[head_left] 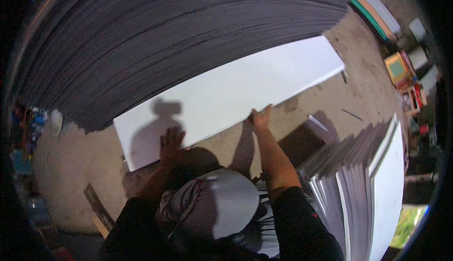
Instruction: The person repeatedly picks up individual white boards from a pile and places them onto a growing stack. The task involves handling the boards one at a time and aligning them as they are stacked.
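A long white board (236, 88) lies at a slant in front of me, its right end farther off than its left. My left hand (172, 142) rests near the board's near left edge in the shadow, fingers stretched out and slightly apart. Farther right, my right hand (261, 118) grips the near long edge, and part of its fingers is hidden at the rim. A dark shadow falls across the left part of the white surface.
Behind the board rises a big stack of dark grey sheets (188, 29). At right, several white-faced panels (389, 190) lean together. A wooden strip (99, 206) lies on the floor at lower left. Coloured boards (375, 13) stand far right, near boxes (398, 70).
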Action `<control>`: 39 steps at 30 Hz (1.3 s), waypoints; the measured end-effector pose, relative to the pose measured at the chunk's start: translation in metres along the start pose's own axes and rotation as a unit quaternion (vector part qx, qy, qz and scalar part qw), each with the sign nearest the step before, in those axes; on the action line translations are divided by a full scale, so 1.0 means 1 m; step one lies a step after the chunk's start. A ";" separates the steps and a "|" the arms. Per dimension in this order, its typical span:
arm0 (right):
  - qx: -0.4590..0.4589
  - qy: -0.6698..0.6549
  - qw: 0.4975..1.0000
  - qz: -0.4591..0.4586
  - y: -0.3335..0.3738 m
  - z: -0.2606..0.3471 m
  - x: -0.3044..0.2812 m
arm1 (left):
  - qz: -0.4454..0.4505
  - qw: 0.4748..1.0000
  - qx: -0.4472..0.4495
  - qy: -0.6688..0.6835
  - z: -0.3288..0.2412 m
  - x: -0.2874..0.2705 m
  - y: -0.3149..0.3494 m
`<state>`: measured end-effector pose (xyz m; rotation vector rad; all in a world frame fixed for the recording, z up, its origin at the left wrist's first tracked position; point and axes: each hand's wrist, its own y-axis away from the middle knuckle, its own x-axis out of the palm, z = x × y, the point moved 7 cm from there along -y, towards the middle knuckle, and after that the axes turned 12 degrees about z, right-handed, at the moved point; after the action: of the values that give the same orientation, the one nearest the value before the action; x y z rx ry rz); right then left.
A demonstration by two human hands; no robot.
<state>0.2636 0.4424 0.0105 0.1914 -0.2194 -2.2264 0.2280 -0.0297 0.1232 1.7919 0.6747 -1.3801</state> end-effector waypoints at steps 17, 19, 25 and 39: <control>0.064 0.200 0.972 -0.107 0.061 0.105 0.019 | -0.002 0.999 0.014 -0.043 0.012 0.001 0.009; 0.142 0.168 0.972 -0.088 0.068 0.114 0.018 | 0.003 1.000 0.016 -0.025 0.014 0.004 0.008; 0.141 0.041 0.989 -0.022 0.060 0.102 0.025 | 0.022 0.999 0.019 -0.038 0.016 0.008 0.006; -0.037 0.247 0.968 0.030 0.126 0.205 -0.022 | 0.121 0.986 0.076 0.084 -0.096 -0.108 -0.054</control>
<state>0.3287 0.4018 0.2396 0.6766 0.1279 -2.0492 0.2094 0.0842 0.2253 2.0535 0.4268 -1.1527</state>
